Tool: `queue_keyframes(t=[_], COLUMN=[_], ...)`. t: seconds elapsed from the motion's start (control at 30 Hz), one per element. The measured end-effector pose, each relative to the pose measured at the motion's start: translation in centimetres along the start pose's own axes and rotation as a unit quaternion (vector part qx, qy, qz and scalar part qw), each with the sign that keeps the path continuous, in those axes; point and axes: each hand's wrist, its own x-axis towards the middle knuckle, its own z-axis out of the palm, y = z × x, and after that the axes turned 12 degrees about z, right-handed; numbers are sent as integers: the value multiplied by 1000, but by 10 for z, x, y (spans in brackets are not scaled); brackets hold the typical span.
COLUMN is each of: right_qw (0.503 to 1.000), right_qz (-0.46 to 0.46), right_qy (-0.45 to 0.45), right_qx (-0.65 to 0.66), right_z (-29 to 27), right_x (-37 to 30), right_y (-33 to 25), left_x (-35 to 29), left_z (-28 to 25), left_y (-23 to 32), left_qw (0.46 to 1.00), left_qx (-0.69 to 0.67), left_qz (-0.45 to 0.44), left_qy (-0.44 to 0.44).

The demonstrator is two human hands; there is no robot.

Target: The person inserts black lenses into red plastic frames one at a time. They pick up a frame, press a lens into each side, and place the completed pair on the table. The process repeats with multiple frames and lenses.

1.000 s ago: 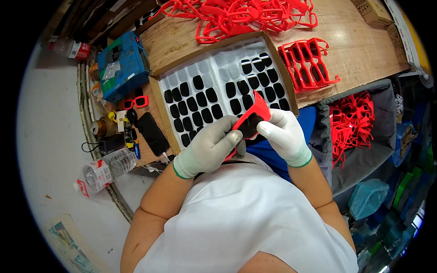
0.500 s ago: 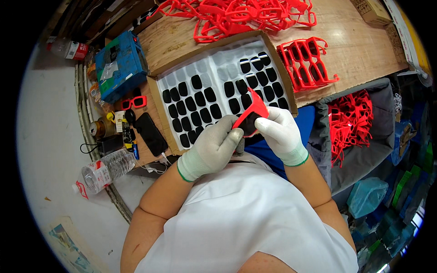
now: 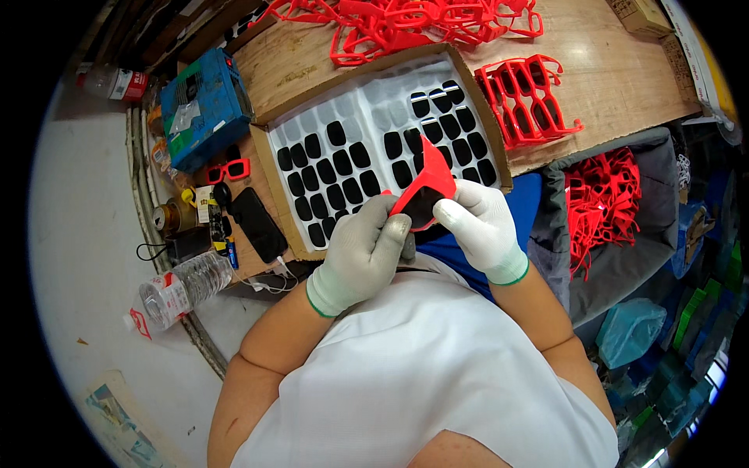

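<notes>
Both my hands wear pale knit gloves with green cuffs. Between them is a red sunglasses frame (image 3: 438,170) with a dark lens (image 3: 422,204) in the side facing me. My left hand (image 3: 363,253) grips its left end, thumb on top. My right hand (image 3: 480,226) pinches the right end, thumb against the dark lens. Just beyond them lies a shallow cardboard box (image 3: 260,168) lined with white sheets, holding rows of black lenses (image 3: 342,162). My fingers hide part of the frame and the box's near edge.
A heap of red frames (image 3: 421,23) lies at the back; stacked red sunglasses (image 3: 524,101) stand right of the box. A grey fabric bin (image 3: 659,187) at right holds more red frames. At left are a blue box (image 3: 204,109), a phone (image 3: 259,225) and a plastic bottle (image 3: 179,290).
The red sunglasses frame has tilted slightly and shifted a little left in my hands. My grip on both ends stays much the same.
</notes>
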Motion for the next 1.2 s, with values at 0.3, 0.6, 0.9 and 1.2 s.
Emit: queue_keyframes(t=[0.3,0.6,0.9,1.2], right_qw=[989,998,988,998], right_qz=[-32,11,57,3], right_qy=[63,44,-78,61], right_qx=[-132,53,119,-21], right_z=[8,14,-10,7], right_x=[-7,-7,-4,-5], right_y=[-2,0,9,3], left_x=[-6,-1,-4,1], left_z=[9,2,-6,-6], left_y=[-5,-4,0,6], left_qw=[994,1000,991,998], left_qx=[79,-15,-106,-44], left_qz=[72,13,-50,-36], left_qy=[32,3,-62,-41])
